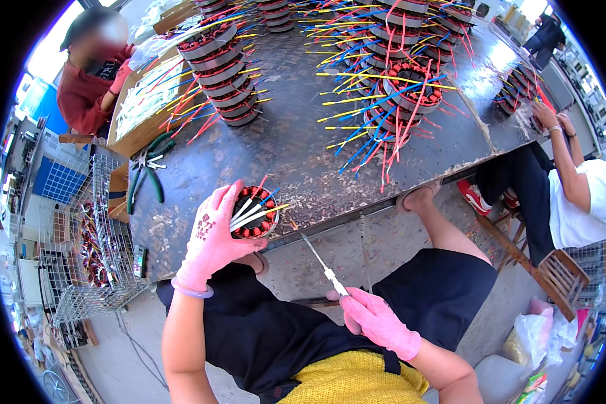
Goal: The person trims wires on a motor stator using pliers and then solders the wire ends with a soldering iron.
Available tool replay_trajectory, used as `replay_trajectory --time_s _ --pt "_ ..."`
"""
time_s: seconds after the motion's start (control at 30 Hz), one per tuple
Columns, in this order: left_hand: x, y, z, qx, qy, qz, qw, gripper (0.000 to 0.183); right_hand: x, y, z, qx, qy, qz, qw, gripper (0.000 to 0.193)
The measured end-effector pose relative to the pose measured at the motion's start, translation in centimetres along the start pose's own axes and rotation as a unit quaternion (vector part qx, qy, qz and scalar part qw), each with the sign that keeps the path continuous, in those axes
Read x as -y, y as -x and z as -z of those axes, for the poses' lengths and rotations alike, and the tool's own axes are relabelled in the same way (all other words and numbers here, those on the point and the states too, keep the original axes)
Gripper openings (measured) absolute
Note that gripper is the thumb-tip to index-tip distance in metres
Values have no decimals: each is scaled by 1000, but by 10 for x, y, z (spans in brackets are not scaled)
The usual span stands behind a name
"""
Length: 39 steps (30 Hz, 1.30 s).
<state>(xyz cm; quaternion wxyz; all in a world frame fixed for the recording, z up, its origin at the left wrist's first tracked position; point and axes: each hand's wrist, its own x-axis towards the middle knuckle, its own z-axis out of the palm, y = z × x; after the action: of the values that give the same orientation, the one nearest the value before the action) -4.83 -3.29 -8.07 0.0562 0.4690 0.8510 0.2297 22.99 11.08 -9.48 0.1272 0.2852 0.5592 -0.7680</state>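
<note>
Head view: a round, red-wound metal motor stator (254,214) with loose coloured leads, judged heavy, rigid and best gripped by its rim, is clasped at the desk (296,145) edge by the pink-gloved left hand (212,236), while a thin metal-tipped probe (323,264) is pinched by the right hand (377,322) fingers.

Bright daylight floods in from the upper left, bleaching that corner white. The metal table (296,141) glares softly. Fisheye bending curves the edges, black vignette rings everything, and the rim blurs.
</note>
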Motion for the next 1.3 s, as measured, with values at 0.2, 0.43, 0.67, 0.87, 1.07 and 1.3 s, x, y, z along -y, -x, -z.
replay_trajectory --time_s 0.2,0.43,0.67,0.87,1.07,1.3 --pt "5 0 -2 4 16 -2 1000 97 -2 0 0 8 -18 8 1000 36" --pt "2 -1 -1 6 19 1 1000 96 2 2 -2 0 -17 -8 1000 36" --pt "0 -1 0 3 1 -7 1000 101 -1 0 -1 16 -38 17 999 36" --pt "3 -1 -2 6 3 -5 1000 102 -6 1 0 11 -22 14 1000 38" --pt "3 -1 -2 11 4 -1 1000 103 -5 -1 0 15 -23 15 1000 37" --pt "3 -1 -3 11 3 -1 1000 103 -3 1 -1 11 -51 7 999 38"
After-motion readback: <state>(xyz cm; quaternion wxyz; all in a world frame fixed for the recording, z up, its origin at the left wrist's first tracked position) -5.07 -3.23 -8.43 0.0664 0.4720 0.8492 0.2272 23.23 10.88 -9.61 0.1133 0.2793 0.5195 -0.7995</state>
